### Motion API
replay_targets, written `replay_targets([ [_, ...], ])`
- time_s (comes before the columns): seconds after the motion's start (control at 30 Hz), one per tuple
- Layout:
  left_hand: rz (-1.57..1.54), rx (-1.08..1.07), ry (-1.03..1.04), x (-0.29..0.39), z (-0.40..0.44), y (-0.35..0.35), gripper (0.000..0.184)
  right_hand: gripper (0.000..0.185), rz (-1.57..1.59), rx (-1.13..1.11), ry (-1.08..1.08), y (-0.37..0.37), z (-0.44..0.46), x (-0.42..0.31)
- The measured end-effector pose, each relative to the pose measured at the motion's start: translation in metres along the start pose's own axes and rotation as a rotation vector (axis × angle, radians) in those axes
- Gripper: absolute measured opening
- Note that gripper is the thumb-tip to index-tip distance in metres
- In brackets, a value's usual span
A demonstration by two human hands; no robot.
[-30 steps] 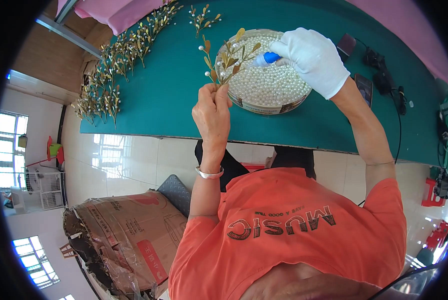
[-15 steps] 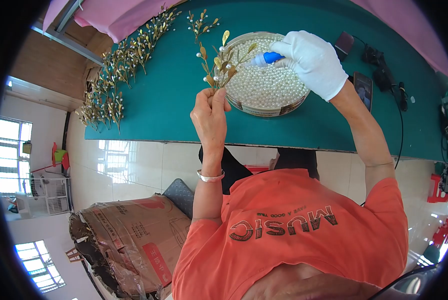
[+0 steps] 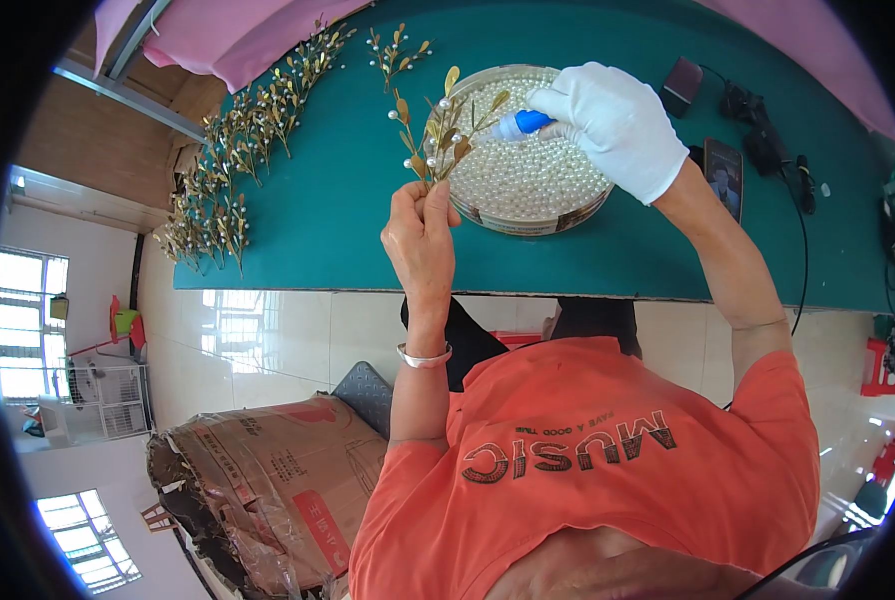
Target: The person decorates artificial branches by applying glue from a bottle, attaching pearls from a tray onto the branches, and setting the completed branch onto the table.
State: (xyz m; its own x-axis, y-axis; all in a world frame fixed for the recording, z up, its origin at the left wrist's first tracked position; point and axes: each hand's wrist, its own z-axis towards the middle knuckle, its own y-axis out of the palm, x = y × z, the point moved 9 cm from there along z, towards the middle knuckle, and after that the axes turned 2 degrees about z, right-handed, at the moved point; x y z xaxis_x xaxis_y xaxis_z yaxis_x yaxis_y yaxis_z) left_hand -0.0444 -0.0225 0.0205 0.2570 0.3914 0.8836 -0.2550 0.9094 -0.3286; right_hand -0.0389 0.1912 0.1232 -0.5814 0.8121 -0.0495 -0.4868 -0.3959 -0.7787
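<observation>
Left hand (image 3: 420, 240), bare: thumb and fingers pinched on the stem base of a gold-leaved sprig with white pearls (image 3: 462, 148), likely to keep its upper twigs free. Sprig upright over the left side of a round tub (image 3: 513, 226) of pearls, perhaps so strays drop in. Right hand (image 3: 623, 130), white-gloved, fingers closed round a blue-and-clear plastic applicator (image 3: 531, 121), nozzle towards the twigs. Tip contact unclear; 1 gloved palm and applicator's rear hidden
</observation>
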Motion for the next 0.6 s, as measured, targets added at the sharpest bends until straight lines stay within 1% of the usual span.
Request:
replay_targets([
  [0.03,-0.008,0.002,-0.002,-0.002,0.0,0.0,0.021,0.017,-0.012,-0.031,0.001,0.004,-0.001,0.001],
  [0.07,-0.006,0.0,-0.002,-0.003,-0.001,0.0,0.021,0.032,-0.025,-0.061,0.004,0.007,-0.002,0.002],
  [0.1,-0.029,-0.006,-0.006,-0.005,0.0,0.0,0.02,0.032,-0.025,-0.06,0.008,0.007,-0.003,0.002],
  [0.17,-0.051,-0.015,-0.002,-0.005,0.002,0.001,0.02,0.013,-0.014,0.035,-0.052,-0.002,-0.003,-0.004],
  [0.23,-0.213,-0.044,-0.126,-0.015,0.002,0.003,0.02,0.015,-0.032,0.03,-0.01,-0.011,-0.002,-0.001],
  [0.27,-0.211,-0.044,-0.123,-0.013,0.003,0.0,0.02,0.018,-0.047,0.019,0.032,-0.013,-0.003,0.003],
  [0.3,-0.345,-0.101,-0.219,-0.018,0.003,0.004,0.02,0.024,-0.028,0.078,0.043,-0.015,-0.005,0.01],
  [0.33,-0.479,-0.159,-0.314,-0.022,0.002,0.009,0.021,0.024,-0.026,0.083,0.043,-0.016,-0.006,0.012],
  [0.37,-0.475,-0.159,-0.31,-0.022,0.003,0.007,0.021,0.025,-0.023,0.12,0.068,-0.02,-0.006,0.015],
  [0.43,-0.63,-0.218,-0.423,-0.029,0.002,0.015,0.022,0.027,-0.019,0.164,0.095,-0.025,-0.006,0.018],
  [0.47,-0.627,-0.221,-0.417,-0.029,0.003,0.014,0.022,0.027,-0.018,0.182,0.089,-0.026,-0.005,0.018],
  [0.53,-0.779,-0.299,-0.5,-0.032,0.0,0.023,0.025,0.028,-0.02,0.204,0.087,-0.029,-0.005,0.019],
  [0.57,-0.776,-0.304,-0.496,-0.035,0.001,0.022,0.025,0.027,-0.019,0.202,0.083,-0.028,-0.003,0.019],
  [0.6,-0.877,-0.377,-0.541,-0.037,-0.002,0.029,0.026,0.026,-0.016,0.199,0.08,-0.027,-0.002,0.019],
])
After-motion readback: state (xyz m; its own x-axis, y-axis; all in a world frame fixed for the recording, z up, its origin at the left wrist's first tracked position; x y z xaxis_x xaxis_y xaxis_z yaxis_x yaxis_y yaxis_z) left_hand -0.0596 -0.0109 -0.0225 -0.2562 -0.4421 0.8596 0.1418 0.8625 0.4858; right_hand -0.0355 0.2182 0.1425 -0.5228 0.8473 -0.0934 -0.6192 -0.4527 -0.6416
